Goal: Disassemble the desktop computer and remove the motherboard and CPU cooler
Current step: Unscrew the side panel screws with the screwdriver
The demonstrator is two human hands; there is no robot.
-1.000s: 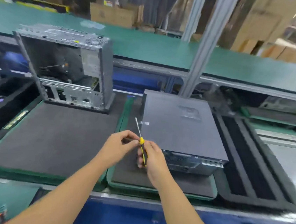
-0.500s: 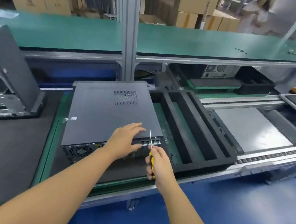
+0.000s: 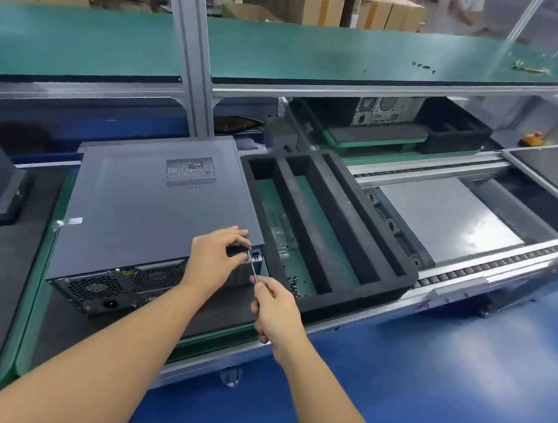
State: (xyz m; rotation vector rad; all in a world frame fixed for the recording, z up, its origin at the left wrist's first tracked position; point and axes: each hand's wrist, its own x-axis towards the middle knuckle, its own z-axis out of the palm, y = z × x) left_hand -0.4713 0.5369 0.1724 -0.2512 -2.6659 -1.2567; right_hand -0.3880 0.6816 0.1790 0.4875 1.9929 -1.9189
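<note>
At case (image 3: 154, 205) corner now, screwdriver (image 3: 252, 266) tip

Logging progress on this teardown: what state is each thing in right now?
Desktop computer: lying flat, side cover on.
Screwdriver: gripped by right hand, tip at the case's rear corner.
Left hand: fingers curved at that corner; grip unclear.
Foam tray: loose screws in near compartment.
Far computer: upright, rear facing us.

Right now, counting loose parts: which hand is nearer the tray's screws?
Right. The right hand, holding the screwdriver, is beside the screws; the left hand is at the computer case, farther left.
</note>
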